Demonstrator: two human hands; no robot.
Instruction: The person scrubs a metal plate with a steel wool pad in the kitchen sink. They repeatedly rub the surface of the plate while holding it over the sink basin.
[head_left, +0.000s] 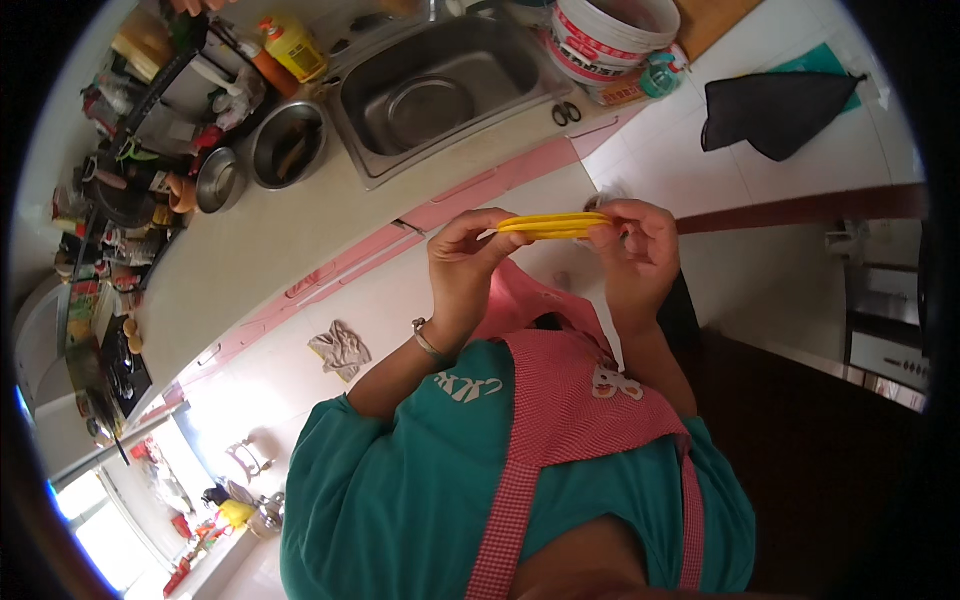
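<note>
In front of my chest, both hands hold a slim yellow layered item (555, 224) by its two ends. Several parallel edges show along it; what exactly it is I cannot tell. My left hand (471, 251) pinches one end between thumb and fingers. A bracelet (424, 337) circles that wrist. The other end sits between the thumb and fingers of my right hand (637, 247). Below the hands is a pink checked apron (577, 397) over a green shirt (397, 480).
A countertop (277, 232) over pink cabinets bears a stainless-steel sink (439, 82), metal bowls (289, 142), scissors (566, 113), a white bucket (611, 37) and a yellow bottle (294, 51). A rag (340, 351) lies on the floor. Dark cloth (776, 112) hangs on the tiled wall.
</note>
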